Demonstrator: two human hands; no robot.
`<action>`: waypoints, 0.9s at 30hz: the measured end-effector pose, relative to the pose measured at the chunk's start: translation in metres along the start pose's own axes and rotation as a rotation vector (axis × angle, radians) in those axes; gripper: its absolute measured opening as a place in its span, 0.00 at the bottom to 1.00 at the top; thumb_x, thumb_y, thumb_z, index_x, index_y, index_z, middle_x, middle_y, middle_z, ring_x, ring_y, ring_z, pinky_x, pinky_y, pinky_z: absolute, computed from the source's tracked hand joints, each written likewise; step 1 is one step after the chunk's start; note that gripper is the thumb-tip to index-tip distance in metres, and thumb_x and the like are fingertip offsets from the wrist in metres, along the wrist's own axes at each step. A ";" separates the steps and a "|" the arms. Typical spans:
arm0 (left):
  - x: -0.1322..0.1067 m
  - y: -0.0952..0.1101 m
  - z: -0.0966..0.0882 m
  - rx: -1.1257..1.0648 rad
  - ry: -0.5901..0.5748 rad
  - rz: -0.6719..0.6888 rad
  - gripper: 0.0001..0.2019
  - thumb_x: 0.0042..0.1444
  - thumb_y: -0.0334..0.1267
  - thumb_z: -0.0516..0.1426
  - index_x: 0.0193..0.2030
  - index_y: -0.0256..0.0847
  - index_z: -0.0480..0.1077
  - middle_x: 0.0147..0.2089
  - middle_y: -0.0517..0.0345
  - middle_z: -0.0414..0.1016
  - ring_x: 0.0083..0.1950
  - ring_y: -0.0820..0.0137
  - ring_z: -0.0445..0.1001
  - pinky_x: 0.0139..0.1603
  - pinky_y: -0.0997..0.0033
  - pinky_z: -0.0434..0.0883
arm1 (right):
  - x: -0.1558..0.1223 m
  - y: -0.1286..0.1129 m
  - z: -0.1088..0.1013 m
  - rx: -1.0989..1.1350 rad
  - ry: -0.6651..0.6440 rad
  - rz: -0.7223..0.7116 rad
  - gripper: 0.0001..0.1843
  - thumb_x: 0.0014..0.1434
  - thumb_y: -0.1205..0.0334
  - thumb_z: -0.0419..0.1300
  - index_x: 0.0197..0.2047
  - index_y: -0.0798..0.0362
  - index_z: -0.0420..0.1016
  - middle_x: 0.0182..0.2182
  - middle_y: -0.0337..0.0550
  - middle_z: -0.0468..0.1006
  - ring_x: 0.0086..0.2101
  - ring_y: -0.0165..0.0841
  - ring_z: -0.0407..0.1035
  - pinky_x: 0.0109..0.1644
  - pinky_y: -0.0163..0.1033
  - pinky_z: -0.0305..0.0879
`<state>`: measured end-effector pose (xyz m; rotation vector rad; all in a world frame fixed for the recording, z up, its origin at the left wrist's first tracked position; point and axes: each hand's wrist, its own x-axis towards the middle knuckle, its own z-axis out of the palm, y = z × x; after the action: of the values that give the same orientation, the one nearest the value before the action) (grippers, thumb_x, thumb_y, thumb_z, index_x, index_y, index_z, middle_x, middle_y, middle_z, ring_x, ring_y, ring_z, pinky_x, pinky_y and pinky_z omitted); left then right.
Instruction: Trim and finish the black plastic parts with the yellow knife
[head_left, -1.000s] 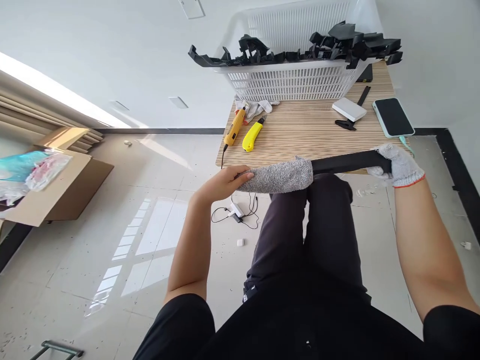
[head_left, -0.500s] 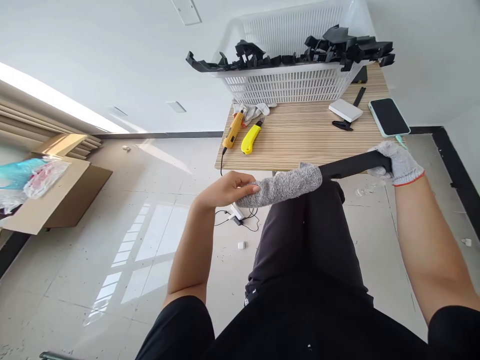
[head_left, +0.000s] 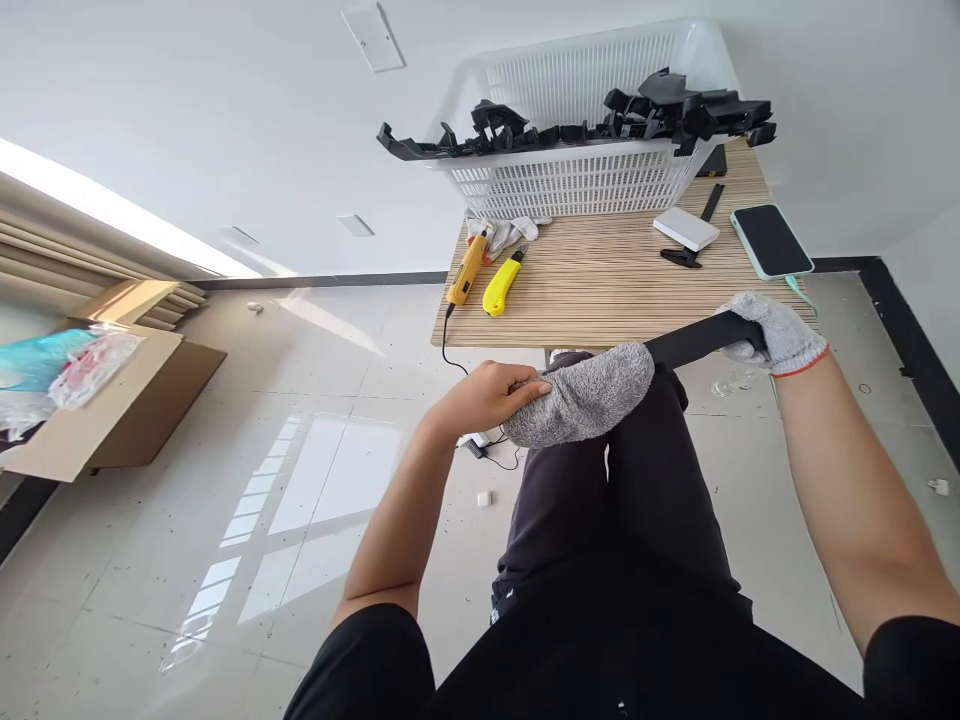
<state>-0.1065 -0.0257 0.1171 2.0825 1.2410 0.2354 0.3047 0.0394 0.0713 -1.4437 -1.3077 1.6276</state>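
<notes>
Across my lap lies a flat duster with a fuzzy grey sleeve (head_left: 589,398) and a flat black handle (head_left: 691,338). My left hand (head_left: 495,392) is bare and grips the sleeve's left end, thumb on top. My right hand (head_left: 776,332) wears a light knit work glove with an orange-red cuff edge. It is closed around the handle's right end. Where the black piece enters the sleeve, the fabric hides it.
A striped wooden table (head_left: 592,290) stands ahead. On it are a yellow utility knife (head_left: 501,288), a corded yellow tool (head_left: 466,272), a white box (head_left: 686,229), a phone (head_left: 772,242) and a white basket (head_left: 570,185) topped with black plastic parts (head_left: 667,110). A cardboard box (head_left: 142,390) sits left.
My left hand has moved right with its end of the sleeve, which now looks shorter and wider. My right hand has shifted slightly left. The view has tilted up a little.
</notes>
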 end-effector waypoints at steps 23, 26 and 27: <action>0.027 -0.046 0.049 0.565 0.622 -0.023 0.22 0.72 0.30 0.46 0.62 0.42 0.77 0.58 0.47 0.85 0.59 0.58 0.80 0.66 0.56 0.72 | -0.006 0.002 0.009 0.007 -0.026 -0.012 0.35 0.46 0.25 0.70 0.28 0.51 0.68 0.17 0.41 0.67 0.14 0.26 0.55 0.14 0.32 0.44; 0.020 -0.049 0.047 0.515 0.643 -0.043 0.20 0.75 0.39 0.47 0.62 0.41 0.77 0.57 0.46 0.85 0.63 0.56 0.79 0.74 0.51 0.65 | -0.005 0.001 0.006 0.003 -0.055 -0.017 0.33 0.49 0.28 0.70 0.29 0.50 0.67 0.17 0.42 0.67 0.14 0.27 0.55 0.14 0.33 0.45; 0.020 -0.046 0.048 0.502 0.649 -0.056 0.21 0.76 0.43 0.47 0.63 0.41 0.76 0.58 0.45 0.85 0.65 0.55 0.78 0.76 0.49 0.63 | -0.004 0.002 0.006 0.006 -0.063 -0.020 0.32 0.50 0.28 0.69 0.29 0.49 0.67 0.17 0.42 0.67 0.14 0.28 0.55 0.14 0.34 0.46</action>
<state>-0.1057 -0.0177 0.0487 2.4870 1.8904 0.6713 0.3006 0.0333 0.0709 -1.3818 -1.3465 1.6745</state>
